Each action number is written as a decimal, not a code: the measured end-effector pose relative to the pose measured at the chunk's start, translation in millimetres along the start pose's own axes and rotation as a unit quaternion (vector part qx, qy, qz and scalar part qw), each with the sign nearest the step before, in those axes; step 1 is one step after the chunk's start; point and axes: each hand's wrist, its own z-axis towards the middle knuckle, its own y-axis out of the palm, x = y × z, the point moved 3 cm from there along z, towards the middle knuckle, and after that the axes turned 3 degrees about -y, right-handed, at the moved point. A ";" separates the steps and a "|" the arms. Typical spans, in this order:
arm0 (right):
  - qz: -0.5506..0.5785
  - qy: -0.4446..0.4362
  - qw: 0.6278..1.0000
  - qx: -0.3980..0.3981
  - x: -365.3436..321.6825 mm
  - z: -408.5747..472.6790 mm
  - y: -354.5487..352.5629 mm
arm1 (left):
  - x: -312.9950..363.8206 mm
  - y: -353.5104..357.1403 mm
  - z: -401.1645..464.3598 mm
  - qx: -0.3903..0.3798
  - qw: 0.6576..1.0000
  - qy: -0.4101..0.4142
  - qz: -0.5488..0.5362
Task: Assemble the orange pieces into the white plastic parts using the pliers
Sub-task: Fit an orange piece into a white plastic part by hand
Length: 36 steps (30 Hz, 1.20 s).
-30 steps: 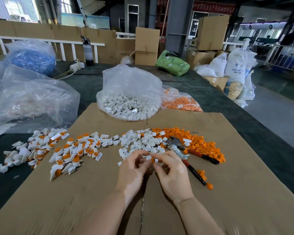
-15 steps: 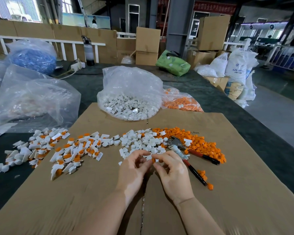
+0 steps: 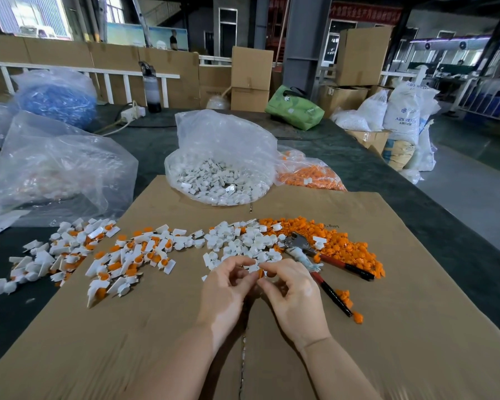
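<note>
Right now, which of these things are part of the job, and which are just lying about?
Job: left hand and right hand pinching a small part; loose white parts; orange pieces; pliers; finished pile; supply bags.

Lying about: green bag; bottle; boxes; blue bag.

Green bag (image 3: 295, 110), water bottle (image 3: 151, 88), power strip (image 3: 132, 112) and stacked cardboard boxes (image 3: 251, 77) beyond
</note>
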 end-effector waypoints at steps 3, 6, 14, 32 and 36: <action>-0.002 0.000 1.000 0.000 1.0 0.0 0.2 | 1.0 -0.2 -0.9 -0.005 1.000 0.002 0.004; -0.004 -0.004 1.000 0.001 0.8 -0.1 0.2 | 1.8 0.4 -1.9 -0.006 1.000 -0.001 0.004; -0.012 -0.010 1.000 -0.006 1.7 -0.9 0.8 | 4.0 0.1 -2.3 -0.005 1.000 -0.015 -0.003; 0.013 -0.002 1.000 0.004 2.3 -0.1 0.2 | 4.1 0.7 -1.0 -0.004 1.000 -0.017 0.018; 0.003 -0.005 1.000 -0.003 1.0 -0.1 -0.2 | 5.9 0.8 -2.3 -0.004 1.000 -0.017 0.015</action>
